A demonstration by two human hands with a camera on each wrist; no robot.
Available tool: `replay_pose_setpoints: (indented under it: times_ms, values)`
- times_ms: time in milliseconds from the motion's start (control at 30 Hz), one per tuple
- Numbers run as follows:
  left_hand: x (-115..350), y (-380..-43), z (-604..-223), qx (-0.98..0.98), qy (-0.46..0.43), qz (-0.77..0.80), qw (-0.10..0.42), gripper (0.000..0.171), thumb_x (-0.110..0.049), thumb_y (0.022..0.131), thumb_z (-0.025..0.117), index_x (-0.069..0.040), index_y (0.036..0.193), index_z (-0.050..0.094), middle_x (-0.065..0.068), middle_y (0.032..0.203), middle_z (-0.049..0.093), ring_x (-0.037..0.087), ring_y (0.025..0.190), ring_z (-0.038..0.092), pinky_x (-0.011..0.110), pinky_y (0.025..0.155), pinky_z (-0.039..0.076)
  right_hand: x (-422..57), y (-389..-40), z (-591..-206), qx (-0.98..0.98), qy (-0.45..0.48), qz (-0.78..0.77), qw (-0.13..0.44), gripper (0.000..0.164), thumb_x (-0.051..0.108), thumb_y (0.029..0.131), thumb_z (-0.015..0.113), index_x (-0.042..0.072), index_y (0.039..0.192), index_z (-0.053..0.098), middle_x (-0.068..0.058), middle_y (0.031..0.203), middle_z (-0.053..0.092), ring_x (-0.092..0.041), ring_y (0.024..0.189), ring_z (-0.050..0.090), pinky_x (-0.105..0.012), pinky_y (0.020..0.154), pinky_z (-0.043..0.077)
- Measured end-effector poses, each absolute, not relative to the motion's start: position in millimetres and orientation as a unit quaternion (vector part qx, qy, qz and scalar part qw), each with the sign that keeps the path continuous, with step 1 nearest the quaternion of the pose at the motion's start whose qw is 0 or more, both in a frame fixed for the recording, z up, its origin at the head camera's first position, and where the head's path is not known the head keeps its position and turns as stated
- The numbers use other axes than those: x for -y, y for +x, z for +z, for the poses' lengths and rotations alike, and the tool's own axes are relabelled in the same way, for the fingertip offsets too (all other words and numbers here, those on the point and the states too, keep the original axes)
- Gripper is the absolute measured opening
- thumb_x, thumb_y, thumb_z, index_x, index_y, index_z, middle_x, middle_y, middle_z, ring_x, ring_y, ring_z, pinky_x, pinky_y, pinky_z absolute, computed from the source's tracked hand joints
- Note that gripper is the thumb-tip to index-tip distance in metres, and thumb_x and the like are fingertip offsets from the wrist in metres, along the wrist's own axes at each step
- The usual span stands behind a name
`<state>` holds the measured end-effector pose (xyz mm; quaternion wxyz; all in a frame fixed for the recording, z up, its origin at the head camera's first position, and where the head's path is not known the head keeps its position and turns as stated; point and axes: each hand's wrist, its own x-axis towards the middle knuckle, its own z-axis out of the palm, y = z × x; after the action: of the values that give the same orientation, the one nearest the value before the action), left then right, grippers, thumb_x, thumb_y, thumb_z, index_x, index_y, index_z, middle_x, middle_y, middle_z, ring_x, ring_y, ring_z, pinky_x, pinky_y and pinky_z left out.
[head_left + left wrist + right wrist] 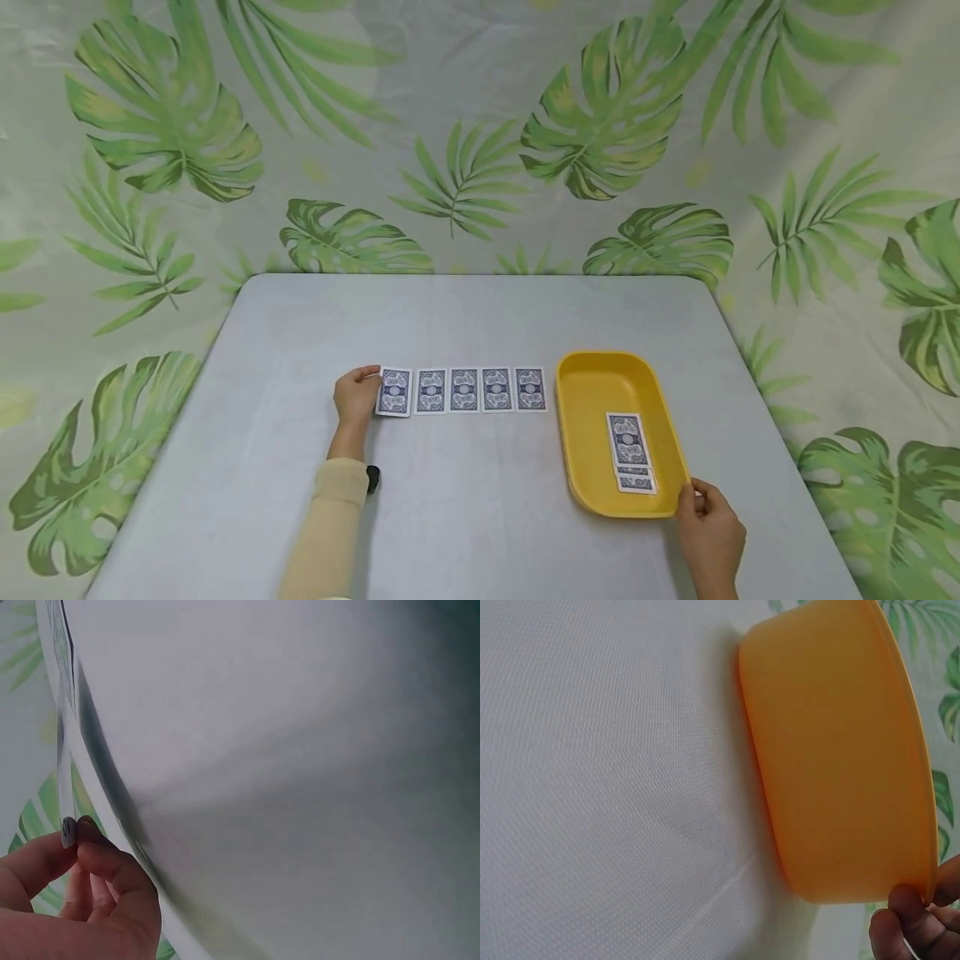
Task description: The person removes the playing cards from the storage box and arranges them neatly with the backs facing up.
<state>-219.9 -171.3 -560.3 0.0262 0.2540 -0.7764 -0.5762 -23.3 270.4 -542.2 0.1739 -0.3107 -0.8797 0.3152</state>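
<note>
Several playing cards lie in a row, blue patterned backs up. The leftmost playing card (394, 392) sits slightly tilted beside the others, its left edge pinched between thumb and finger of my left hand (356, 400). Seen edge-on in the left wrist view, that card (65, 772) rises thinly from the fingertips of my left hand (90, 889). At the right, my right hand (711, 529) grips the near right corner of a yellow plastic tray (573, 467). The right wrist view has fingers of my right hand (915, 922) on the rim of the tray (840, 750).
Inside the tray a few overlapping cards (628, 440) lie face down towards its near right side. The row's rightmost card (531, 390) is close to the tray's left wall. A pale cloth covers the table (465, 500); a leaf-patterned curtain (457, 183) hangs behind it.
</note>
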Motion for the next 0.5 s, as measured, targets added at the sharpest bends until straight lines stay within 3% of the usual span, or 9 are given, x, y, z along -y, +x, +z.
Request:
replay_pose_setpoints:
  times_ms: [300, 500]
  values:
    - [169.7, -220.5, -563.0, 0.794, 0.218, -0.566, 0.038, 0.024, 0.004, 0.084, 0.061, 0.008, 0.107, 0.068, 0.02, 0.096, 0.069, 0.027, 0.088, 0.065, 0.031, 0.076, 0.051, -268.7, -23.7, -540.7, 0.877, -0.321, 0.318, 0.163, 0.03, 0.015, 0.096, 0.052, -0.01, 0.107, 0.064, -0.01, 0.065, 0.057, -0.018, 0.054, 0.046, -0.025, 0.044, 0.034]
    - [169.3, -221.2, -562.5, 0.803, 0.217, -0.554, 0.021, 0.028, 0.005, 0.081, 0.064, 0.007, 0.109, 0.067, 0.019, 0.095, 0.068, 0.027, 0.086, 0.064, 0.033, 0.077, 0.051, -268.6, -23.9, -540.4, 0.875, -0.325, 0.321, 0.159, 0.03, 0.014, 0.096, 0.052, -0.011, 0.109, 0.064, -0.011, 0.066, 0.057, -0.02, 0.055, 0.047, -0.025, 0.044, 0.035]
